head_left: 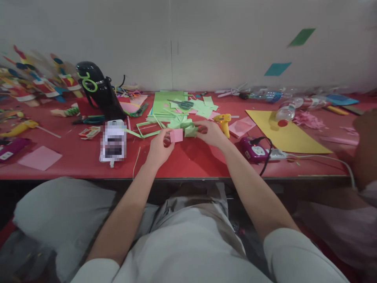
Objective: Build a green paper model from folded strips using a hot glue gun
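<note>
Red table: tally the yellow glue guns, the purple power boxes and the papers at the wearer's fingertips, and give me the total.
Yellow glue guns: 2
Purple power boxes: 2
Pink paper at left hand: 1
Green paper at right hand: 1
Total: 6

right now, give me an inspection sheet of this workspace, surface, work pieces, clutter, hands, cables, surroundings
surface: red table, bare strip along the front edge
work pieces: small pink paper piece and small green paper piece, side by side
clutter: scissors on green paper, yellow glue gun, black bottle, yellow sheet
hands: left hand holds the pink piece; right hand has fingertips at the green one, grip unclear
cables: black cord at purple power block; white cable running right
surroundings: pale wall behind; another person's arm at right
</note>
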The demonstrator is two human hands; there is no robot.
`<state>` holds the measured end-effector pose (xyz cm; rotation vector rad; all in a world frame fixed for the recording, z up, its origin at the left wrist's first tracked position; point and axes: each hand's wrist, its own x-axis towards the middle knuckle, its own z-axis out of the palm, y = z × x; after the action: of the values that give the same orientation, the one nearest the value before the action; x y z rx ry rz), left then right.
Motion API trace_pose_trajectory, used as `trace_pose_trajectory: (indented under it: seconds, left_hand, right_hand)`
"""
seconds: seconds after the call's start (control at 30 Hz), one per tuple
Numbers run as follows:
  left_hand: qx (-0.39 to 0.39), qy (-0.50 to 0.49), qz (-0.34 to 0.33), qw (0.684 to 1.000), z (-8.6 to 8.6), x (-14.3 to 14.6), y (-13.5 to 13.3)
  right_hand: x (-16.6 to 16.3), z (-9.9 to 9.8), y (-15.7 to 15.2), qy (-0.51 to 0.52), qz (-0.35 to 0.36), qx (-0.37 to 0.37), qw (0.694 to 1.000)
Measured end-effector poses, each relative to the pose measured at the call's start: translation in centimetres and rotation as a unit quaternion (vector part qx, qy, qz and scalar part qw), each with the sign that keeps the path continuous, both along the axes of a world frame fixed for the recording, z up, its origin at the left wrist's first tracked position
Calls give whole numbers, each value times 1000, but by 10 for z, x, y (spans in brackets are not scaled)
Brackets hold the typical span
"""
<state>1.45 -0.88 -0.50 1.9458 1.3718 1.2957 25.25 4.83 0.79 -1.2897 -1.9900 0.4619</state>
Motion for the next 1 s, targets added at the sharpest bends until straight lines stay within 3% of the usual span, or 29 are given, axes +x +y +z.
trace_pose_trajectory:
  seconds: [0.13,0.47,0.67,1.0]
  left_hand:
    - [1,8,8,1000,0,0,1]
    - [29,38,32,998,-1,1,0]
    - [44,118,49,991,3,6,-3]
    - [34,149,39,988,-3,7,-3]
  right_hand:
    - [-1,-7,-9,79,47,-40,995]
    - [-24,-16,-25,182,-20,-45,982]
    - [-41,-12,-42,119,-55,-7,991]
    - [-71,0,-53,38,-110,20,993]
